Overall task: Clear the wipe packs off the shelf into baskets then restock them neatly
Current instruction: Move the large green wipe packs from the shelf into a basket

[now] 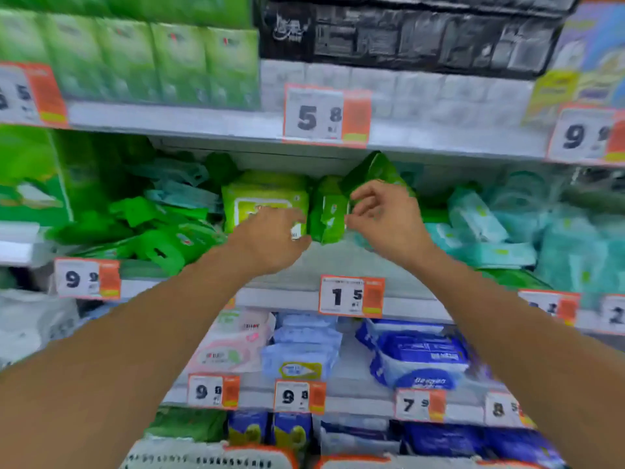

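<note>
Wipe packs fill the middle shelf [338, 262]. My left hand [270, 238] reaches in, its fingers curled over the lower front corner of a lime-green wipe pack [260, 194] standing upright. Beside it stand small green packs [328, 211]. My right hand [382, 214] pinches the lower edge of a dark green pack [372, 170], which tilts up behind the fingers. Loose green packs [152, 231] lie in a heap at the left and pale teal packs [490, 231] at the right. Two basket rims [209, 458] [406, 463], white with orange trim, show at the bottom edge.
Price tags [351, 296] hang along each shelf edge. Above are green tissue boxes [152, 59] and black-and-white roll packs [406, 38]. The shelf below holds pink [233, 346] and blue packs [419, 357]. The frame is motion-blurred.
</note>
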